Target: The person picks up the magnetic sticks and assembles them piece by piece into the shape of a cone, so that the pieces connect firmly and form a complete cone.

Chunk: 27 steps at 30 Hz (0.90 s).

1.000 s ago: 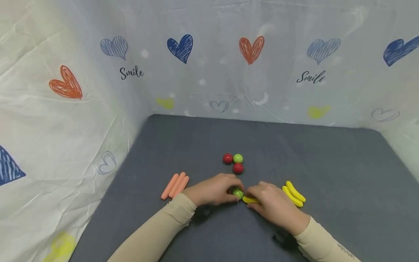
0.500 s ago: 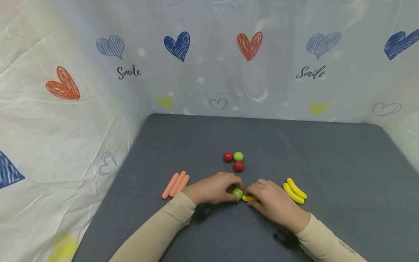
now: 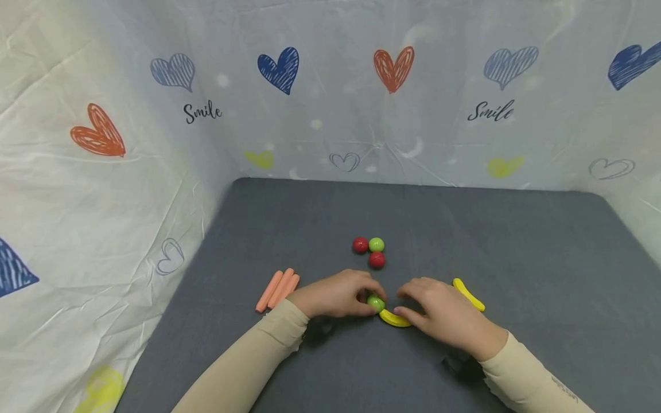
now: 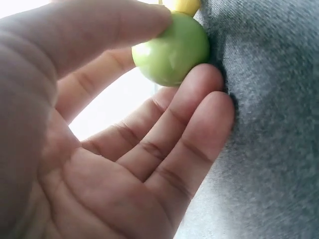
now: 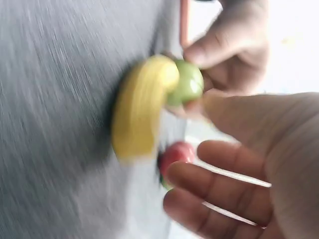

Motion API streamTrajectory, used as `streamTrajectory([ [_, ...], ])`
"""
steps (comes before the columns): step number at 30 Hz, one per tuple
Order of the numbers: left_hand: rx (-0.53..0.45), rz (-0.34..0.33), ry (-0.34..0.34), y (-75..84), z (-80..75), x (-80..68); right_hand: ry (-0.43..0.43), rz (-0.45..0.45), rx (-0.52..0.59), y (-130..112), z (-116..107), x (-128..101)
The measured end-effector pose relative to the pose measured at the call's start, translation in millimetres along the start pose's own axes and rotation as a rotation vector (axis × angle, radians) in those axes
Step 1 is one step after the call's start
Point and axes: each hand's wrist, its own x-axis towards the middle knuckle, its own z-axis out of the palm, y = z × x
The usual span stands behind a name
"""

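Note:
My left hand [image 3: 345, 293] pinches a small green ball [image 3: 376, 303] between thumb and fingers, low at the dark cloth. A yellow toy banana [image 3: 395, 318] lies on the cloth with one end against the ball. In the right wrist view that banana [image 5: 137, 107] is blurred, and the ball [image 5: 189, 82] sits at its tip. Just right of it is my right hand [image 3: 449, 315], thumb and fingers parted with nothing between them. Behind the right hand lies another yellow banana [image 3: 469, 295], partly covered by it.
Two red balls [image 3: 360, 245] and a green ball [image 3: 376, 244] form a cluster beyond my hands. Several pink sticks [image 3: 277, 290] lie side by side near my left wrist. A white sheet [image 3: 330, 103] printed with hearts walls off the back and left of the dark tabletop [image 3: 310, 212].
My right hand has let go of the banana by the green ball and moved right. More of that banana shows; one of the right-hand bananas is now hidden. My left hand keeps its pinch.

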Motion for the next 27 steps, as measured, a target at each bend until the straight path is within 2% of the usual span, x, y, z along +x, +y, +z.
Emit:
streamTrajectory([
  [6, -0.057, 0.002, 0.002, -5.0, 2.3, 1.6, -0.021, 0.133, -0.107, 16.1, -20.5, -3.4],
  [15, -0.156, -0.049, 0.016, -8.6, 11.0, 1.5, -0.151, 0.371, -0.136, 30.4, -34.1, -15.9],
  [18, -0.202, -0.081, 0.036, -10.4, 12.2, 3.0, -0.166, 0.398, -0.106, 32.5, -35.0, -17.2],
  [22, -0.294, -0.127, 0.073, -15.1, 12.9, 5.3, -0.153, 0.390, -0.082, 33.4, -35.3, -17.0],
  [27, -0.359, -0.130, 0.093, -21.4, 13.0, 7.0, -0.107, 0.368, -0.092, 32.7, -33.2, -15.2],
])
